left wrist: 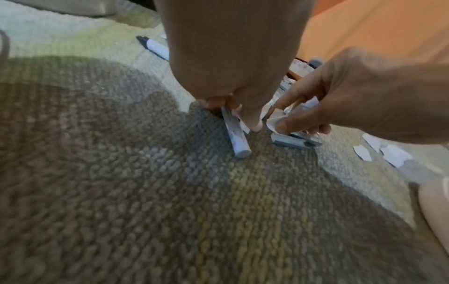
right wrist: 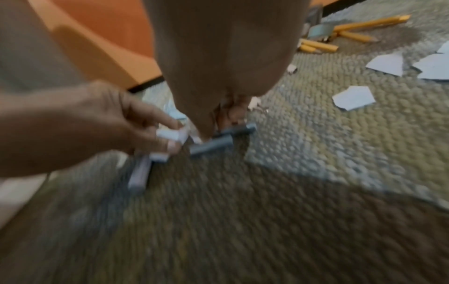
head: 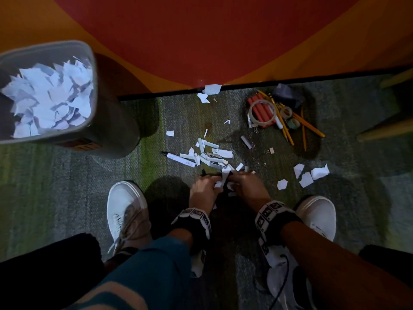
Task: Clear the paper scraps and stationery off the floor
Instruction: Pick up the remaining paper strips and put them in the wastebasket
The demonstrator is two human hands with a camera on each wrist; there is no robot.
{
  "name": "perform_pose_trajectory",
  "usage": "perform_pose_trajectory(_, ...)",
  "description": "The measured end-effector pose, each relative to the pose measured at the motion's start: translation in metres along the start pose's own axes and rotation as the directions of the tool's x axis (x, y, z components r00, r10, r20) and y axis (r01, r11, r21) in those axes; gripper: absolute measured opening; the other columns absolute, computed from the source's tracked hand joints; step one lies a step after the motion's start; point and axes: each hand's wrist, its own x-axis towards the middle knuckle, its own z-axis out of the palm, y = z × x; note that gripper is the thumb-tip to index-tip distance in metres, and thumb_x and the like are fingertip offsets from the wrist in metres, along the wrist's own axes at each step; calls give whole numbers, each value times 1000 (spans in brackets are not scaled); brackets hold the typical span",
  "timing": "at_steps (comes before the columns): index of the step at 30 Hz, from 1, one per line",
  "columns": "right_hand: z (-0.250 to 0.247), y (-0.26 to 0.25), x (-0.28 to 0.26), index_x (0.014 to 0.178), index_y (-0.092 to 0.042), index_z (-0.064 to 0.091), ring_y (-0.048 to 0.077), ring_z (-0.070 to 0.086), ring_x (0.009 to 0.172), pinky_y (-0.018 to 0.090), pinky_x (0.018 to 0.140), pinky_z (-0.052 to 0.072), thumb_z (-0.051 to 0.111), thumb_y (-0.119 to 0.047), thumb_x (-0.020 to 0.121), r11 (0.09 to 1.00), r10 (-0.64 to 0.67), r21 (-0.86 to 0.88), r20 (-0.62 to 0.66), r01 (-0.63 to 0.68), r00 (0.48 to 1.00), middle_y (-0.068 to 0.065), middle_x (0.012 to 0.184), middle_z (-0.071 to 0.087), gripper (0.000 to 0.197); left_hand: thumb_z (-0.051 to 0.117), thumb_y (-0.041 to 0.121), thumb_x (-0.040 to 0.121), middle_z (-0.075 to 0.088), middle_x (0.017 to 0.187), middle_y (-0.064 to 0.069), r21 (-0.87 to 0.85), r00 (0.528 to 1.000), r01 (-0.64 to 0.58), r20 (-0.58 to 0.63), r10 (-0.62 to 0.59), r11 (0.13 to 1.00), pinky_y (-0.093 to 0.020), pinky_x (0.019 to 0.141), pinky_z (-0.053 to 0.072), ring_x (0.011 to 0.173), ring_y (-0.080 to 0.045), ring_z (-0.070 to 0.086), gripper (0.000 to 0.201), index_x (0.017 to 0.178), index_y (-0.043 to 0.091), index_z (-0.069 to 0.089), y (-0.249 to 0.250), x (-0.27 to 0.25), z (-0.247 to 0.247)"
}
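My two hands meet low over the carpet between my shoes. My left hand [head: 214, 184] curls its fingers round crumpled white paper scraps [right wrist: 172, 134], with a white marker [left wrist: 237, 135] lying under its fingertips. Just to its right, my right hand [head: 233, 183] pinches a paper scrap [left wrist: 273, 121] between thumb and fingers. Grey bar-shaped pieces [left wrist: 292, 142] lie on the carpet right beneath it; whether it also holds them I cannot tell. More scraps and small white strips [head: 210, 154] litter the carpet in front of the hands. Torn pieces [head: 310, 174] lie to the right.
A grey bin [head: 48, 92] full of torn paper stands at the left. Far right lies a pile of stationery: red sticks, a tape roll [head: 261, 111], yellow pencils [head: 307, 125] and a dark object. Another marker [head: 178, 158] lies left of the strips. An orange-red wall runs behind.
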Motion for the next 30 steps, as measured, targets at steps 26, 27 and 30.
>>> perform_pose_trajectory(26, -32, 37, 25, 78, -8, 73, 21, 64, 51, 32, 56, 52, 76, -6, 80, 809, 352, 537, -113, -240, 929, 8, 59, 66, 4, 79, 23, 78, 69, 79, 6, -256, 989, 83, -101, -112, 963, -32, 72, 53, 78, -16, 65, 13, 83, 25, 68, 9, 28, -5)
perform_pose_trajectory(27, -30, 38, 25, 76, -10, 71, 22, 65, 50, 33, 55, 53, 76, -5, 79, 805, 357, 541, -112, -244, 927, 8, 58, 66, 8, 79, 23, 78, 71, 81, 4, -229, 990, 76, -99, -100, 971, -36, 75, 55, 80, -19, 67, 17, 91, 27, 69, 10, 29, -3)
perform_pose_trajectory(30, -28, 39, 24, 75, -13, 72, 10, 62, 50, 27, 57, 48, 76, -6, 78, 842, 340, 473, -96, -258, 935, 4, 56, 65, 9, 79, 26, 79, 75, 91, -3, -83, 998, -3, -62, -2, 997, -41, 78, 57, 85, -26, 70, 39, 116, 30, 67, 15, 29, 2)
